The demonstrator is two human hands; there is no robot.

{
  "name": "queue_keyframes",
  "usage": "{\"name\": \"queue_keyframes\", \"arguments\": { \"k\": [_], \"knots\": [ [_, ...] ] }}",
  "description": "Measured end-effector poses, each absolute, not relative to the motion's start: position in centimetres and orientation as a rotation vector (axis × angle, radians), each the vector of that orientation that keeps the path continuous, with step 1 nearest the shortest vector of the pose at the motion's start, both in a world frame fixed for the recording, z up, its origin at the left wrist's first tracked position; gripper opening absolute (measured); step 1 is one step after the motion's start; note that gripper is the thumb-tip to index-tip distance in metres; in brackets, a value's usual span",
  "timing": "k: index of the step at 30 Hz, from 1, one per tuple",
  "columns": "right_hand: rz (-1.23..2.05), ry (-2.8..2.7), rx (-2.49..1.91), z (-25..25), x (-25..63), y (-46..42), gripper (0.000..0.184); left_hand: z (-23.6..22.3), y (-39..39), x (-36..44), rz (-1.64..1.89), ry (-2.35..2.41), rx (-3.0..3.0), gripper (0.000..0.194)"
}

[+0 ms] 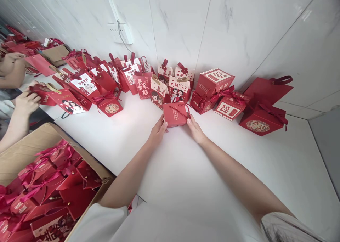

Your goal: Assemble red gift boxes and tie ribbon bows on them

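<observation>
Between my two hands is a small red gift box (pixel 174 116) with gold lettering and a twisted red cord handle. My left hand (pixel 157 130) grips its left side, thumb on the near edge. At its right side, my right hand (pixel 195 129) holds the corner beside the cord. Just behind the held box stand white-and-red gift boxes with cartoon figures, one with a tan handle (pixel 178 90) and another (pixel 158 93) to its left. To the right, a red box (pixel 214 82) rests on top of another red box (pixel 201 102).
An open cardboard carton (pixel 98 164) full of red ribboned boxes stands at lower left. Co-workers' hands (pixel 28 101) handle red boxes at far left. More boxes line the tiled wall, including a ribboned one (pixel 261 119) at right. A power socket (pixel 120 33) has a grey cable.
</observation>
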State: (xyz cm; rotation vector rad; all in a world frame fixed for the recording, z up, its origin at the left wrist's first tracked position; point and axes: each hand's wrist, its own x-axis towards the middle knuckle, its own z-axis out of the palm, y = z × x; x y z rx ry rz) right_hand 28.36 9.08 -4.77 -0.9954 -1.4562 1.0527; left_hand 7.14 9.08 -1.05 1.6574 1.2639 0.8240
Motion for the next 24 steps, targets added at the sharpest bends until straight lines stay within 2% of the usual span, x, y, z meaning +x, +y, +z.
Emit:
{"name": "queue_keyframes", "arguments": {
  "k": [11,24],
  "knots": [
    [1.050,-1.459,-0.998,-4.81,28.44,9.13,0.052,-1.33,9.10,7.05,0.822,1.281,1.622,0.072],
    [1.045,-1.457,-1.006,-4.52,28.35,9.03,0.056,-1.24,9.03,7.07,0.819,1.286,1.613,0.072]
  ]
}}
